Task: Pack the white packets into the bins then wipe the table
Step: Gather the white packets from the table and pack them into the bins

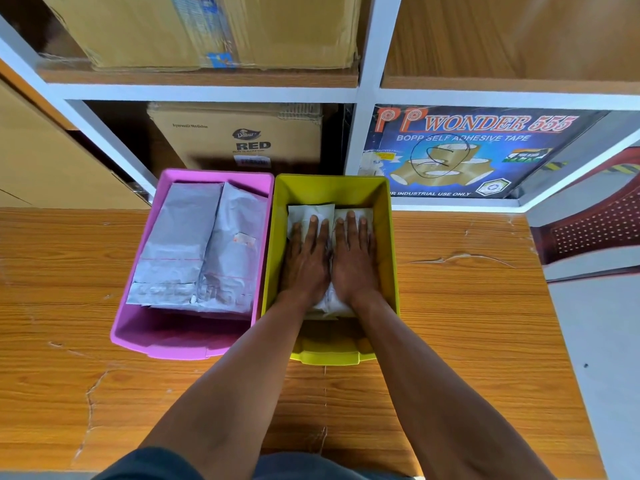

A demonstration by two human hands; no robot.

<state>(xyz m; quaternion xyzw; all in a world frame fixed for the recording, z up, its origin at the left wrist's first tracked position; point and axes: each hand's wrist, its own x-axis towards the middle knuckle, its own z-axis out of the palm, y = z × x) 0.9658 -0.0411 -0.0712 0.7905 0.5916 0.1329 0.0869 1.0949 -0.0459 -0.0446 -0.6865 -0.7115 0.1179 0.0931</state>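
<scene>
Wood-grain tabletop [467, 323] runs left to right, scratched and chipped in places, with a white-framed shelf unit [363, 95] standing along its far edge. On the shelves sit cardboard boxes: a large taped one [207, 29] on the upper level, a brown carton printed with "RED" [239, 136] below it, and to the right a blue box of self-adhesive tape [474, 150]. A red perforated plastic chair [592, 223] shows at the far right, off the tabletop.

Two plastic bins stand side by side near the tabletop's far edge, their long walls touching or very nearly so. The pink bin [138, 306] on the left holds grey-white packets [194, 251] lying flat and overlapping, filling its far part. The yellow-green bin [389, 237] on the right holds white packets [311, 211], two of them side by side toward the far end of the bin.

Both hands are down inside the yellow-green bin. The left hand [306, 261] lies palm-down on the left packet, its grip apart, fingers straight and flat, pressing on the paper. The right hand [355, 261] lies the same way on the right packet, fingers straight and spread slightly. The two hands are just beside each other, thumbs nearly meeting over the middle. Both forearms reach in over the near rim of the bin.
</scene>
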